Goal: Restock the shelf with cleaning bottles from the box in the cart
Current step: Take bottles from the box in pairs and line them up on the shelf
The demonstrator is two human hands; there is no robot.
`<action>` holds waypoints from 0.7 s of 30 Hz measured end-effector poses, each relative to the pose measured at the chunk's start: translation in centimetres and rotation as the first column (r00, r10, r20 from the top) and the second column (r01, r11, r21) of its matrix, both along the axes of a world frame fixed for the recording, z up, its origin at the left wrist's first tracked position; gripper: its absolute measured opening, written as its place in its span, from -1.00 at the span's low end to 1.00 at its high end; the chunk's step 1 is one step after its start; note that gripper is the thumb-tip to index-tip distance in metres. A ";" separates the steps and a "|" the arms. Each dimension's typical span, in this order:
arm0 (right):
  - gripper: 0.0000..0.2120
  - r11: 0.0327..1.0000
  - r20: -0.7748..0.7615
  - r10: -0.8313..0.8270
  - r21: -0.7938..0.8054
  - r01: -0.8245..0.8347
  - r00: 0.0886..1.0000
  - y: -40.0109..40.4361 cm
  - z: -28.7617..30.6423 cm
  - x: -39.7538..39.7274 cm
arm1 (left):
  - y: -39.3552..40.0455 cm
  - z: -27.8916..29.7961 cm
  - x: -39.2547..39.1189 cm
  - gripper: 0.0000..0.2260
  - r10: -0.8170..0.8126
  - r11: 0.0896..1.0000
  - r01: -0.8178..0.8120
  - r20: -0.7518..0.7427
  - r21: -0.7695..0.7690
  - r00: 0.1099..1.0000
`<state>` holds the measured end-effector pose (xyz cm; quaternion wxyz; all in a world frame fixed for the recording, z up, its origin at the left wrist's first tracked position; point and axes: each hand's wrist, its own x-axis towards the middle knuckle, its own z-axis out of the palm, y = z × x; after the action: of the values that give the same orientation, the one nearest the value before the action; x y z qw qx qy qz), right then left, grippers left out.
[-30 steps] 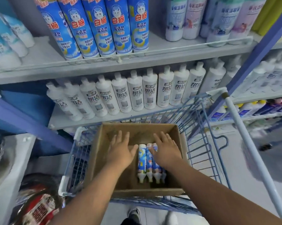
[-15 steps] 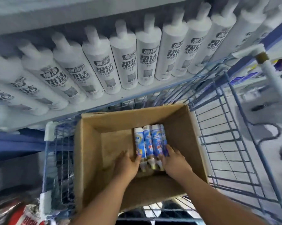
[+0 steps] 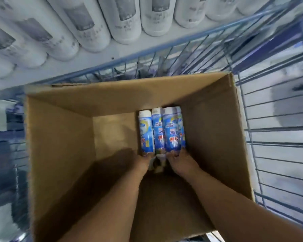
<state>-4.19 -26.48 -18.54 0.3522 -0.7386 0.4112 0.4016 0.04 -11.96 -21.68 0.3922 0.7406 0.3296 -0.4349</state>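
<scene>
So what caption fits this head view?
Both hands reach into the box for the blue bottles.

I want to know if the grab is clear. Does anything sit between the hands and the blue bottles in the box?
Nothing visible does. The left hand and right hand are already at the near ends of the blue bottles, deep inside the cardboard box. How the fingers lie is hard to tell.
</scene>
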 end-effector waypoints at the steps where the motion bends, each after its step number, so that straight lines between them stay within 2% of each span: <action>1: -0.37 1.000 -0.005 -0.016 0.015 0.016 1.000 0.0 -0.8 0.1 | -0.2 -1.0 -0.1 -0.71 0.041 0.999 -0.041 -0.050 -0.012 0.998; 4: -0.22 0.996 0.023 -0.087 0.040 0.086 0.996 -0.1 -2.9 0.7 | -0.6 -2.7 -0.1 -0.71 0.144 0.985 -0.155 -0.128 -0.080 0.981; 6: -0.23 0.993 0.043 -0.107 0.049 0.105 0.993 -0.1 -4.5 0.7 | -0.7 -3.8 -0.3 -0.74 0.157 0.981 -0.174 -0.171 -0.088 0.973; 8: -0.26 0.990 0.041 -0.143 0.010 0.143 0.989 0.0 -4.2 1.0 | -0.9 -4.5 -0.5 -0.72 0.168 0.980 -0.183 -0.158 -0.085 0.973; 11: -0.18 0.975 0.029 -0.218 -0.044 0.219 0.976 -0.5 -5.2 0.9 | -1.1 -5.5 -0.6 -0.62 0.196 0.975 -0.208 -0.134 -0.081 0.971; 14: -0.19 0.976 0.022 -0.213 -0.043 0.214 0.977 -0.8 -5.5 0.7 | -0.7 -6.0 -0.7 -0.62 0.229 0.964 -0.244 -0.136 -0.106 0.964; 17: -0.31 0.980 0.107 -0.198 0.007 0.199 0.974 -0.9 -4.9 0.7 | -0.3 -5.3 -0.6 -0.57 0.166 0.961 -0.200 -0.177 -0.194 0.970; 19: -0.41 0.975 0.113 -0.219 0.049 0.215 0.969 -1.0 -4.4 0.7 | -0.3 -4.6 -0.6 -0.54 0.141 0.955 -0.176 -0.159 -0.238 0.977; 21: -0.65 0.956 0.122 -0.279 0.125 0.264 0.953 -1.0 -3.7 0.8 | -0.3 -4.0 -0.7 -0.51 0.182 0.955 -0.195 -0.076 -0.226 0.980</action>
<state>-3.41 -27.51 -22.23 0.4710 -0.6812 0.4611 0.3186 -0.65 -12.27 -25.63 0.5065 0.6427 0.3562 -0.4512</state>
